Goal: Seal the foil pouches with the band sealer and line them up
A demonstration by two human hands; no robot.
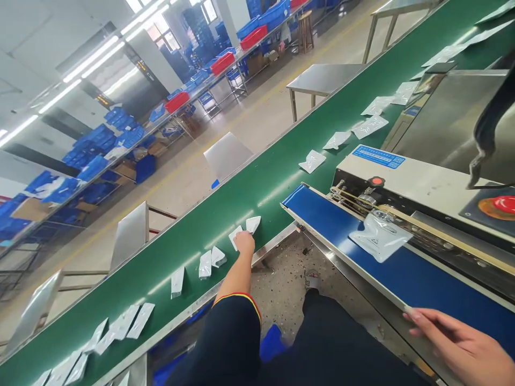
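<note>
The left hand (243, 242) rests on a white pouch (236, 237) near the front edge of the green conveyor belt (277, 171). Its grip curls over, and I cannot tell whether it is clamped. Another white pouch (253, 223) lies just beside it at 1 o'clock, and more pouches line the belt toward 7 and 1 o'clock, with open green belt at 10 o'clock.

At 4 o'clock, the right hand (462, 348) has its grip open and empty, fingertips at the edge of the blue belt (450, 284). A clear pouch (380, 236) lies on that belt beside the sealing machine (414, 171). Floor (281, 279) shows between the belts.
</note>
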